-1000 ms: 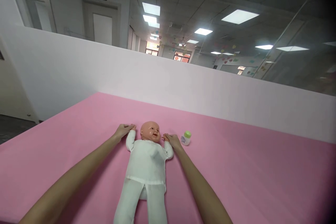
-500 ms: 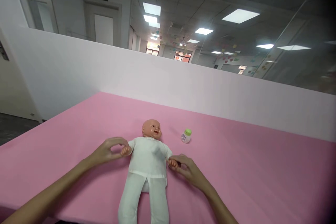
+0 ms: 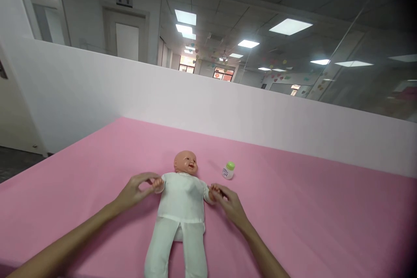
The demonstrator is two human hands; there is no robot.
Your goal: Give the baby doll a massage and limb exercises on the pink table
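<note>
A baby doll [image 3: 181, 197] in a white cloth top and trousers lies on its back, its bare head towards the far side. My left hand [image 3: 136, 187] pinches the doll's hand on the left between thumb and fingers. On the other side, my right hand [image 3: 230, 203] is closed on the doll's other hand, which is bent upward at the wrist. A small clear bottle [image 3: 228, 170] with a green cap and a printed label stands past the doll's shoulder, apart from both hands.
The doll lies on a pink padded table [image 3: 309, 217]. A low white wall [image 3: 208, 100] runs along its back edge, with glass above it. A door [image 3: 16, 95] stands at the far left.
The doll's hand in my right hand has been raised and turned upward. My left hand keeps its hold on the other one. The view has shifted slightly.
</note>
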